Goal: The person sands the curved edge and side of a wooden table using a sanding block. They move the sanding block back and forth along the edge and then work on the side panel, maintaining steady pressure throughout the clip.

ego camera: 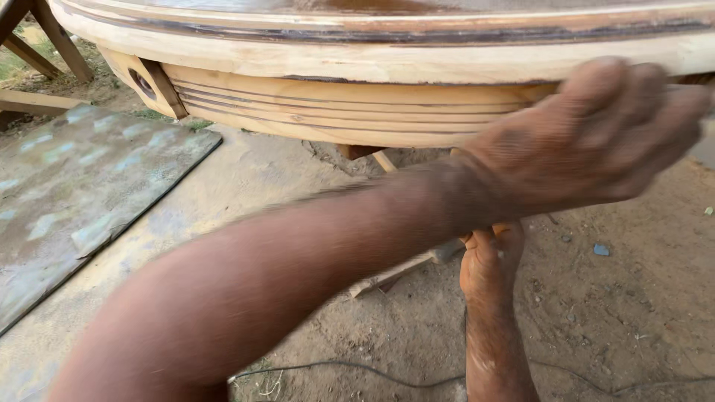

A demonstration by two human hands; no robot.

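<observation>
A large round wooden table top [372, 63] with a pale, grooved rim fills the upper part of the view. My left arm reaches across from the lower left. My left hand [596, 134] is blurred, its back towards me and its fingers bent against the rim's lower edge at the right; whether it holds anything is hidden. Below it, my right hand [490, 260] comes up from the bottom edge, its fingers closed around a wooden piece [395, 272] under the table. My left wrist covers the top of that hand.
Sandy ground [618, 298] lies beneath the table. A grey patterned sheet [82, 179] lies flat at the left. A thin dark cable [350, 366] runs across the ground near the bottom. Wooden frame legs [45, 45] stand at the top left.
</observation>
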